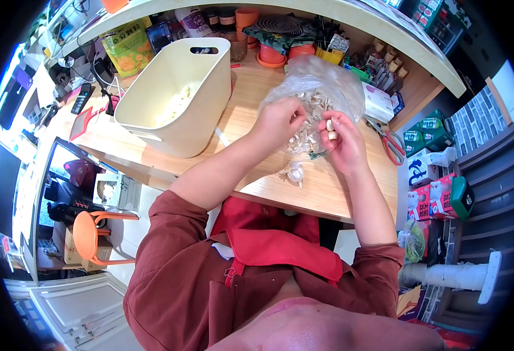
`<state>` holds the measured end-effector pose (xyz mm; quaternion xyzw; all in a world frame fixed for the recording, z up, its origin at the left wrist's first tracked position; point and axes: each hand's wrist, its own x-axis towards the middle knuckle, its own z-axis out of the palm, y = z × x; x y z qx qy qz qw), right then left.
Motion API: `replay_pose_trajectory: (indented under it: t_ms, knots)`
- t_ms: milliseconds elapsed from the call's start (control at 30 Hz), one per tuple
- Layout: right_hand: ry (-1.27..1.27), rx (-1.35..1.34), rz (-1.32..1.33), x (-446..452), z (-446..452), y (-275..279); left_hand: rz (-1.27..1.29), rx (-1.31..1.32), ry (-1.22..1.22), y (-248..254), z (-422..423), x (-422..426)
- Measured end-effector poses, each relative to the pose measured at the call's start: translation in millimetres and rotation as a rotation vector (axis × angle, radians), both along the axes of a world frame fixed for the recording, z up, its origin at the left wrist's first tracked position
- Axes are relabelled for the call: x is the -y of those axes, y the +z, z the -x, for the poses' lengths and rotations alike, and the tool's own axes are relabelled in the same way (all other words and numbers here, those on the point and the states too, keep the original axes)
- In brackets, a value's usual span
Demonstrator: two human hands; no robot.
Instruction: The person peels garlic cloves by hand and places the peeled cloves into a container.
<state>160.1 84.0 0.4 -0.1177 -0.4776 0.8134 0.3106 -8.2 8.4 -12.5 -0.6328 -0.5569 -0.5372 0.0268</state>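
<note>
Well, at the left of the desk (250, 88) a cream bin (205, 99) holds pale cloves. The left hand (279, 123) has its grip pressed together; whether it pinches anything, I cannot tell. A garlic bulb (295, 173) lies near, below the skin-filled bag (327, 76); its papery coat should flake, so cup it round. The right hand (348, 143) pinches garlic cloves (332, 135), likely light, firm and slippery, best taken by their broad sides.
</note>
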Motion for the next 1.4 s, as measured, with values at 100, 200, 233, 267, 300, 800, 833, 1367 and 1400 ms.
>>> replay_pose_trajectory:
  t_ms: [100,200,233,267,300,800,833,1367,1400]
  knots:
    - [0.013,0.016,0.029,-0.6,-1.8,1.0,0.009,-0.071,-0.043,-0.8,-0.5,0.5]
    - [0.086,0.026,0.034,-2.4,-5.9,2.6,-0.037,-0.168,-0.098,-0.8,-0.4,-0.3]
    - [0.117,0.026,0.037,-3.2,-7.5,2.6,-0.060,-0.203,-0.114,-0.7,-0.5,-0.7]
    - [0.132,0.016,0.041,-3.8,-8.5,2.3,-0.075,-0.225,-0.123,-0.1,-0.4,-0.4]
    - [0.145,0.006,0.046,-4.3,-9.4,1.9,-0.090,-0.247,-0.133,4.1,-0.4,1.7]
    - [0.188,-0.107,0.072,-5.9,-6.1,-0.4,0.675,-0.487,-0.671,31.4,1.5,37.5]
    - [0.196,-0.106,0.060,-6.3,-5.9,-1.0,0.699,-0.494,-0.631,32.3,-0.4,38.6]
    - [0.209,-0.050,0.067,-7.3,-8.7,1.6,0.568,-0.322,-0.684,13.8,-3.8,23.7]
    - [0.202,-0.042,0.077,-7.3,-9.6,1.4,0.554,-0.336,-0.703,11.2,-3.6,22.9]
